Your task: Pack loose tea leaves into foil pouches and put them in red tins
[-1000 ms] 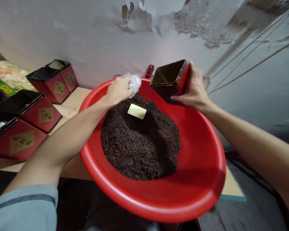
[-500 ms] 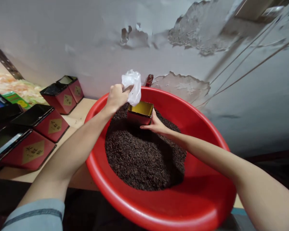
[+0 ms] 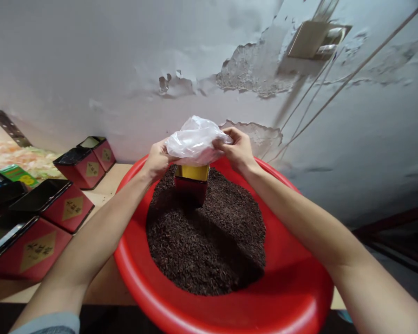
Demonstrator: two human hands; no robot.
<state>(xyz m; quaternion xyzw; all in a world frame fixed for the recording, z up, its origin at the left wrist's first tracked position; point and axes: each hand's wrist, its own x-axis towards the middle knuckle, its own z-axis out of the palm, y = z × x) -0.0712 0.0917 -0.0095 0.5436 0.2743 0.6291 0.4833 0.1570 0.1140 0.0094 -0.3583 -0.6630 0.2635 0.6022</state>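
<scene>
A clear plastic bag (image 3: 194, 141) is stretched between my two hands, above the heap of dark loose tea leaves (image 3: 202, 250). My left hand (image 3: 159, 160) grips its left side, and my right hand (image 3: 237, 147) pinches its right side with closed fingers. Just below the bag, a red tin (image 3: 191, 189) with a gold inside stands on the tea, touched by neither hand. The bag hides the far part of its mouth. All the tea lies in a big red plastic basin (image 3: 285, 297).
On the wooden table (image 3: 106, 188) at the left stand several red tins with gold diamond labels, among them a near one (image 3: 38, 250). A green box (image 3: 18, 175) lies behind them. Beyond the basin rises a peeling wall (image 3: 125, 60) with cables and a wall box (image 3: 316, 41).
My right hand has let go of the tin, which now stands on the tea, and has taken hold of the bag. The bag is spread wider between both hands.
</scene>
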